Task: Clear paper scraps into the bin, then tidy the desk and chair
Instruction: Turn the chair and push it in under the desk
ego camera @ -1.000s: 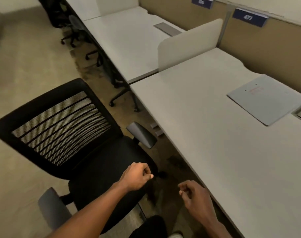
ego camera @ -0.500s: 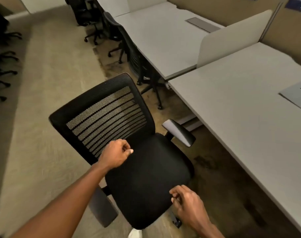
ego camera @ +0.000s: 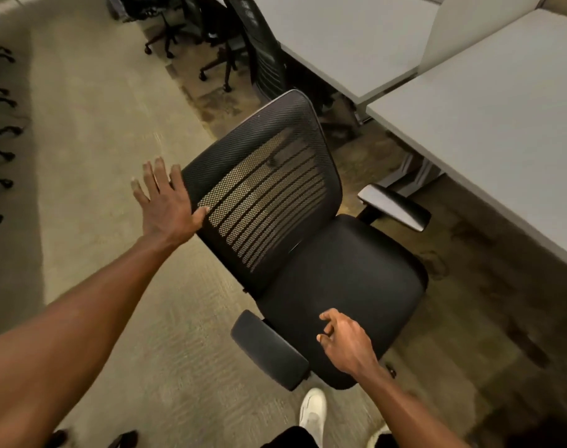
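A black mesh-backed office chair [ego camera: 308, 247] stands on the carpet, pulled out from the grey desk [ego camera: 489, 124] at the right. My left hand [ego camera: 165, 205] is spread open at the left edge of the chair's backrest, thumb resting on the mesh. My right hand [ego camera: 343, 342] hovers over the front of the seat beside the near armrest [ego camera: 269, 349], fingers loosely curled and holding nothing. No paper scraps or bin are in view.
A second grey desk [ego camera: 340, 37] with a divider panel [ego camera: 466, 30] stands behind. Other black chairs [ego camera: 256, 53] are tucked under it. More chair bases [ego camera: 1, 130] line the left edge. My white shoe [ego camera: 312, 412] is below the seat.
My view swung left, away from the desk's paper. My left hand opened from a fist and reached up to the backrest edge; my right hand stayed over the seat front.
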The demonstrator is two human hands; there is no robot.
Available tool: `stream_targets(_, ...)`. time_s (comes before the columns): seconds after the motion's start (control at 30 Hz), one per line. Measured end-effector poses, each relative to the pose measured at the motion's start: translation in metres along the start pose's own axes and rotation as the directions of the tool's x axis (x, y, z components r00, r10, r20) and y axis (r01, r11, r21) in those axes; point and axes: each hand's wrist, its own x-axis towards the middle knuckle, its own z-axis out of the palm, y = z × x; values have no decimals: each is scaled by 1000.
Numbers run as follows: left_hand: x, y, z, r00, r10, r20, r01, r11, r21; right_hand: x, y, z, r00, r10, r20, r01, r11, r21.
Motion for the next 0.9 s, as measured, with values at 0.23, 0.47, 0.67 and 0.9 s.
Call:
stream_targets(0.23, -16, -24, 24, 990, -56, 132, 116, 853, -508, -10, 1, 56, 990, 68, 126, -65, 998, -27)
stream_targets(0.47, -7, -6, 9, 975, -219, 23, 197, 819, -540, -26, 12, 80, 961, 109, 254, -104, 994, -34)
stream_targets(0.67, -25, -8, -1, 972, -195, 130, 232, 884, -405, -50, 25, 89, 946, 156, 284, -176, 984, 44)
stream_targets(0.9, -80, 4, -14, 937, -114, 330, 286, 792, -540, -84, 65, 78, 940, 300, 162, -331, 915, 228)
